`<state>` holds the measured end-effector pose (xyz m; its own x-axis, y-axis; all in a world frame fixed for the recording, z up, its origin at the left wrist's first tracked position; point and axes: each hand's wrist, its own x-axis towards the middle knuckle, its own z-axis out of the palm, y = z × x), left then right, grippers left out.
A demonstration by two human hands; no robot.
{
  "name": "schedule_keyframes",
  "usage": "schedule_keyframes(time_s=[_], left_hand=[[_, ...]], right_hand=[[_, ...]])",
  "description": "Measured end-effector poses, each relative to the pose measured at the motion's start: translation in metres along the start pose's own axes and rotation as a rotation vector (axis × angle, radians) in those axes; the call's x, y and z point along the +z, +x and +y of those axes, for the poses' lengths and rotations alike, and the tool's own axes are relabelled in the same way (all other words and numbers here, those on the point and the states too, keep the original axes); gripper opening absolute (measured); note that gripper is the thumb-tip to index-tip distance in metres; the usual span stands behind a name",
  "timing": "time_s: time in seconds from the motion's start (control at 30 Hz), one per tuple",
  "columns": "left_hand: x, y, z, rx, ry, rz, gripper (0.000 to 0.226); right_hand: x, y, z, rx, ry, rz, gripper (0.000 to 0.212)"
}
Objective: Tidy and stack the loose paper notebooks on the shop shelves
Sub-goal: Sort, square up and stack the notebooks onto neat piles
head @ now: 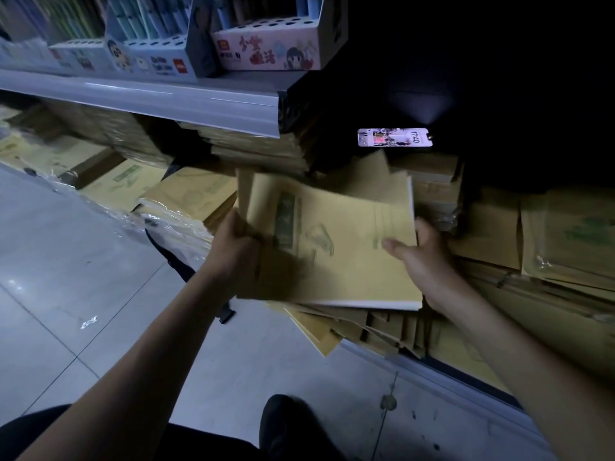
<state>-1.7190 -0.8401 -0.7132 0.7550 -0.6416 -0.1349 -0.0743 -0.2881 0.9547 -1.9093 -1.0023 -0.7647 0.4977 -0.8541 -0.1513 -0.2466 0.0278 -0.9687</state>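
Both hands grip one bundle of notebooks: the left hand curls round its left edge, somewhat blurred, and the right hand clamps the right edge, thumb on the top cover and fingers tucked beneath. Holding opposite edges like this looks meant to square the yellow covers into one block before it is set down; the white page edges on the near and right sides line up fairly well. The bundle hangs just above a fan of loose notebooks lying askew on the bottom shelf, some corners poking out over its front lip, so plenty of tidying seems left to do. Behind the bundle stand taller stacks under the upper shelf rail, a likely home for the squared block. To the left, plastic-wrapped packs rest by the floor; to the right, more wrapped packs sit in the dim bay. A lit phone lies further back above the stacks, apparently put there to throw light into the dark shelf. Above the rail sit pen display boxes
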Motion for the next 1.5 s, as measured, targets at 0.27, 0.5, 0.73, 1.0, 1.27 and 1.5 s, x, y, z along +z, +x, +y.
schedule_keyframes(time_s=[0.27, 0.5, 0.73, 1.0, 1.27, 1.5], left_hand=[[-0.006, 0.002, -0.005, 0.066, -0.164, -0.009, 0.045], [0.021, -0.007, -0.002, 0.143, 0.040, -0.082, 0.044], [0.123, -0.031, 0.008, 0.173, 0.104, -0.414, 0.047], [0.252, -0.075, -0.058, -0.104, 0.175, -0.702, 0.048], [0.287, -0.068, -0.103, 0.682, 0.956, -0.777, 0.057], [0.292, -0.066, -0.111, 0.540, 1.304, -0.813, 0.078]], right_hand=[[-0.007, 0.011, -0.011, -0.077, -0.116, 0.057, 0.037], [-0.025, 0.001, -0.007, -0.056, -0.021, 0.072, 0.026], [-0.158, -0.012, 0.018, 0.373, -0.125, -0.152, 0.042], [-0.238, -0.060, 0.102, 0.767, -0.415, 0.078, 0.017], [-0.229, -0.047, 0.168, 0.667, -0.634, 0.364, 0.068], [-0.207, -0.032, 0.183, 0.732, -0.801, 0.341, 0.067]])
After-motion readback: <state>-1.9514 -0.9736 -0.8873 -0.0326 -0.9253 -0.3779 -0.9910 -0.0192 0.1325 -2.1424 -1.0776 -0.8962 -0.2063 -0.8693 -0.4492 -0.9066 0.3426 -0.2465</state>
